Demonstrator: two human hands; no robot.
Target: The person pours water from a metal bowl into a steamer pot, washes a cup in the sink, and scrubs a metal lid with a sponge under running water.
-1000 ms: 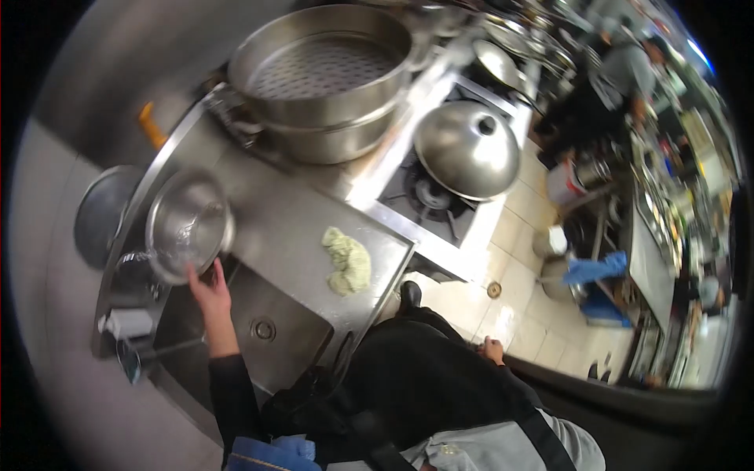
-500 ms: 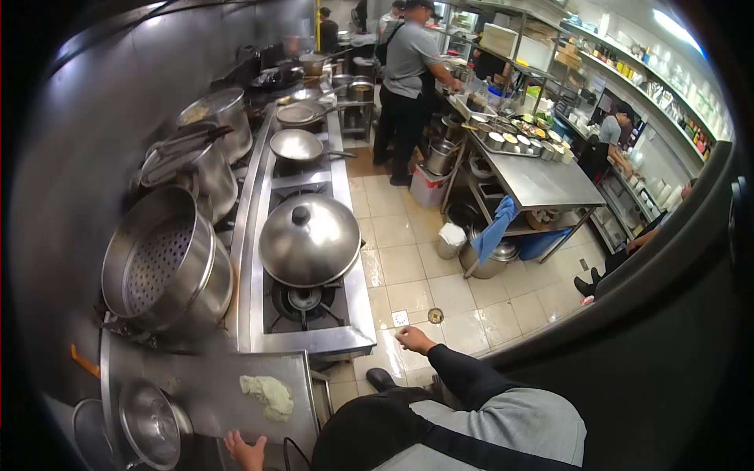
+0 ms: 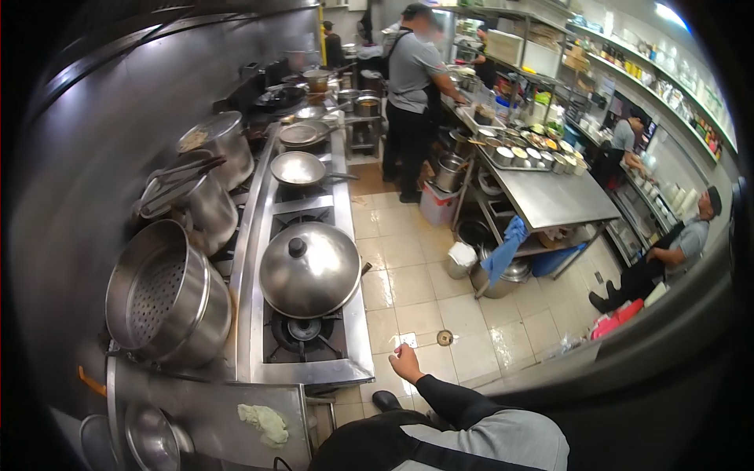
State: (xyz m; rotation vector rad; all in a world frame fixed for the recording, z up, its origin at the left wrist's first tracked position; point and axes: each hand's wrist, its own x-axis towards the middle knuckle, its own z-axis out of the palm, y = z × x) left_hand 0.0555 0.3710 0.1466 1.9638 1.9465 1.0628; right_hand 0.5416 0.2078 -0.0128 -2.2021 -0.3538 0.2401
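My right hand [image 3: 405, 365] is held out over the tiled floor, in front of the stove's near corner. Its fingers are curled closed, and I cannot make out what, if anything, is in them. My left hand is out of the picture. On the steel counter [image 3: 212, 400] at the lower left lies a crumpled pale green cloth [image 3: 265, 425]. Beside it stands a steel bowl [image 3: 153, 439]. The stove [image 3: 357, 345] carries a wok under a domed lid [image 3: 310, 271] with a black knob, just behind a bare burner [image 3: 301, 330].
Large steel pots line the wall, the nearest holding a perforated steamer [image 3: 157, 290]. A frying pan [image 3: 298, 168] sits farther along the stove. Across the aisle, a steel table [image 3: 550, 196] bears several small containers and a blue cloth [image 3: 505, 250]. Several people are around; a person [image 3: 412, 86] stands beyond the stove.
My left hand has dropped out of view from beside the cloth. The view has tilted up and turned slightly, bringing a seated person into sight at the right. My right hand remains closed.
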